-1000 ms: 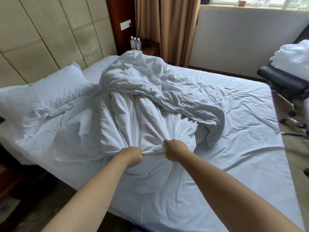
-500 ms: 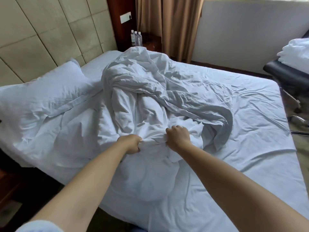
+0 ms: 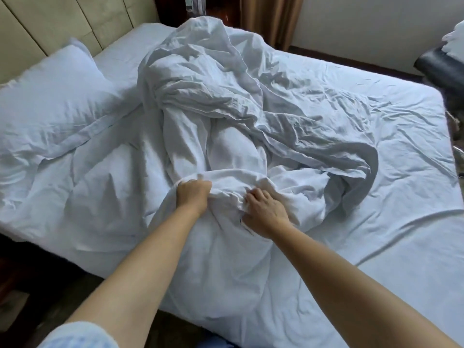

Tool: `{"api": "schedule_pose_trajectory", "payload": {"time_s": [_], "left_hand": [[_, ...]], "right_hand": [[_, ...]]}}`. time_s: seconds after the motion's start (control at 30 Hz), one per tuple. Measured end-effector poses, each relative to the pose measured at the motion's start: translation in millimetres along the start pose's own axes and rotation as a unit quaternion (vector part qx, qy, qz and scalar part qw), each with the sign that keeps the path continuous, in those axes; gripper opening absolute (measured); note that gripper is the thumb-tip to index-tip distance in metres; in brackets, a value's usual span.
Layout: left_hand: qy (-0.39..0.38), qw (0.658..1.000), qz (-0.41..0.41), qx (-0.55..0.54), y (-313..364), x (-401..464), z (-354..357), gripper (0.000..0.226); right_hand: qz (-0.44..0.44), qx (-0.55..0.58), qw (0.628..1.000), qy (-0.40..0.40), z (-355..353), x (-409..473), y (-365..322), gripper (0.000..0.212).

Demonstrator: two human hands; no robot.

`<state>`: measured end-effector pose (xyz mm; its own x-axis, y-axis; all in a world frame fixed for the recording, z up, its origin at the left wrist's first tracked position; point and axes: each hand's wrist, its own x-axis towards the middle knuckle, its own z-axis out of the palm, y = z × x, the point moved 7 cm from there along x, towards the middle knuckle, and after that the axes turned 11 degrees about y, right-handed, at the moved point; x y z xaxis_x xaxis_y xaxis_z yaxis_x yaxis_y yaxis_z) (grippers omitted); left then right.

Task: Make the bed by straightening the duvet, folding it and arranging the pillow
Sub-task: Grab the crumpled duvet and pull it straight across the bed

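White duvet [image 3: 251, 116] lies bunched mid-bed, pillow [image 3: 57, 89] far left; the left hand [image 3: 192, 197] fists a near fold while the right hand [image 3: 263, 209] claws in loosely, probably hunting an edge to spread.

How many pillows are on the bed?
1. The pillow lies at the left, by the headboard, beside the bunched duvet. Another could be hidden under the duvet.
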<state>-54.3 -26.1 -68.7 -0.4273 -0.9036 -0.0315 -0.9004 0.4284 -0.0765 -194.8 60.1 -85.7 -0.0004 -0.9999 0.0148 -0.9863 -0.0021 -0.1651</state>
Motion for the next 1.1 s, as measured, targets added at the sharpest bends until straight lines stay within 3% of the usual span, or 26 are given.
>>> {"api": "schedule_pose_trajectory", "payload": {"time_s": [0.1, 0.2, 0.4, 0.5, 0.7, 0.83, 0.97, 1.1], "left_hand": [[-0.059, 0.997, 0.051, -0.011, 12.0, -10.3, 41.9, 0.028], [-0.074, 0.993, 0.085, -0.015, 20.4, -25.6, 70.4, 0.029], [-0.106, 0.992, 0.065, 0.028, 24.0, -66.2, 94.7, 0.076], [-0.112, 0.990, 0.061, 0.065, 28.5, -91.0, 94.1, 0.088], [-0.139, 0.990, 0.006, 0.027, 36.2, -139.0, 82.2, 0.090], [-0.188, 0.981, -0.018, -0.035, 50.8, -188.8, 81.8, 0.091], [-0.242, 0.970, -0.009, -0.023, 75.9, -238.2, 88.8, 0.087], [-0.245, 0.969, -0.011, -0.032, 99.6, -256.2, 90.7, 0.085]], "right_hand": [[0.047, 0.049, 0.987, -0.143, 54.5, -12.5, 5.0, 0.063], [0.069, 0.064, 0.975, -0.201, 81.9, -26.4, 4.6, 0.062], [0.039, 0.076, 0.981, -0.173, 76.9, -38.6, 6.0, 0.063], [0.006, 0.053, 0.982, -0.180, 68.1, -49.9, 6.8, 0.072], [-0.067, -0.011, 0.989, -0.134, 45.8, -95.5, 6.6, 0.074], [-0.124, -0.041, 0.981, -0.145, 44.2, -132.2, -1.6, 0.074], [-0.152, -0.041, 0.975, -0.158, 45.1, -167.0, -3.4, 0.072], [-0.151, -0.034, 0.972, -0.178, 47.7, -193.0, 4.3, 0.072]]}}
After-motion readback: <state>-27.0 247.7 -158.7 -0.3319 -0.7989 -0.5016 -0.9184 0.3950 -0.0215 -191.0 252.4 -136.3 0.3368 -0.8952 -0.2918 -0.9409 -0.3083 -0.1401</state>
